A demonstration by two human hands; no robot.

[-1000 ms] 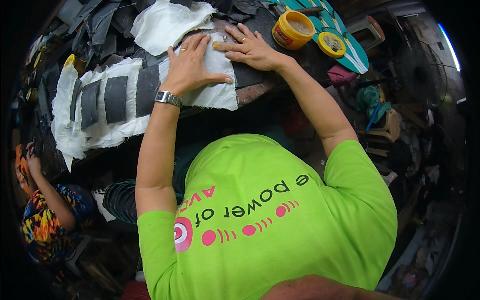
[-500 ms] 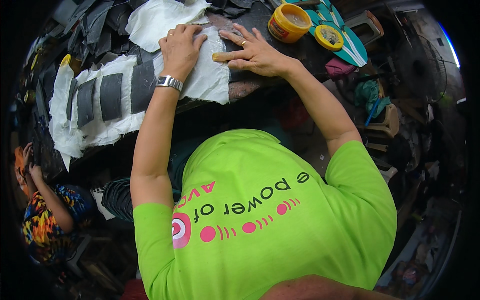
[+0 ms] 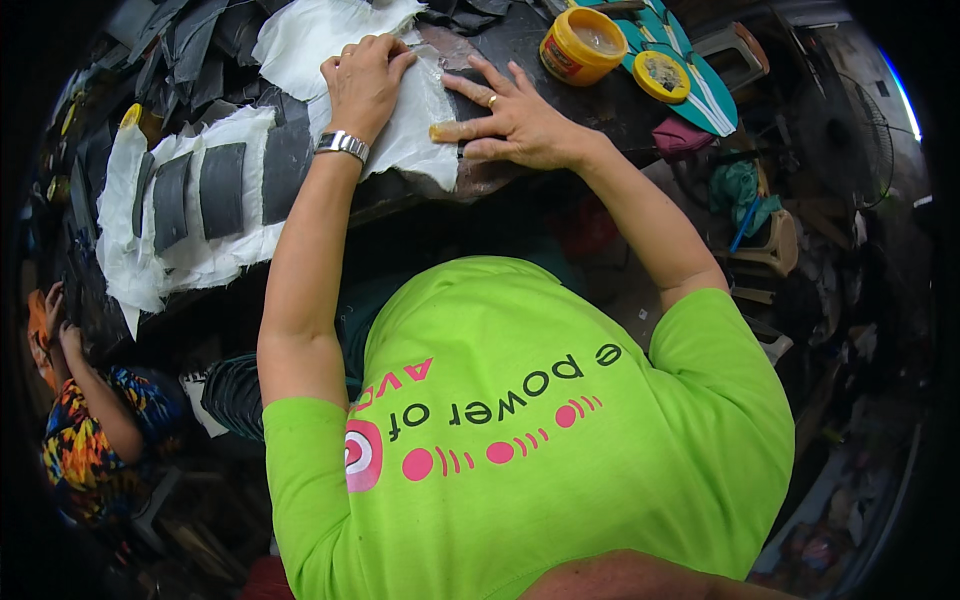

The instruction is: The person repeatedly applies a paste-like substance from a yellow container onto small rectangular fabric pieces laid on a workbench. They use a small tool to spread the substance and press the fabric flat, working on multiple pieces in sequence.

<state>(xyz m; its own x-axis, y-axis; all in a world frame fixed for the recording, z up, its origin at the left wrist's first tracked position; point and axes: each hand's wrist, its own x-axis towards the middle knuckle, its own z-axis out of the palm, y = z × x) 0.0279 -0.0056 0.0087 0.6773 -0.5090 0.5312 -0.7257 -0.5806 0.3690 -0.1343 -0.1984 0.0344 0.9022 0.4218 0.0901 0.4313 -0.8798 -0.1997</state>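
Note:
A thin white cloth (image 3: 410, 150) with frayed edges lies on the dark work table. My left hand (image 3: 362, 85) is bent over its far part, fingers together and closed on the cloth. My right hand (image 3: 520, 122) is open at the cloth's right edge, fingers spread. One of its fingertips, with a yellowish coating, touches the cloth. Left of my left wrist, curved dark grey pieces (image 3: 222, 190) lie in a row on another white cloth (image 3: 130, 225). A second white sheet (image 3: 300, 45) lies beyond my left hand.
An open yellow tub (image 3: 578, 58) of pale paste stands right of my right hand, its yellow lid (image 3: 660, 75) on green sheets (image 3: 712, 95). Dark scraps (image 3: 195, 45) pile up at the far left. Another person's arm (image 3: 105, 400) shows at the left, a fan (image 3: 850, 135) at the right.
My left hand has moved slightly away from me, and the cloth's near edge has shifted the same way. The right hand's fingers have spread a little more.

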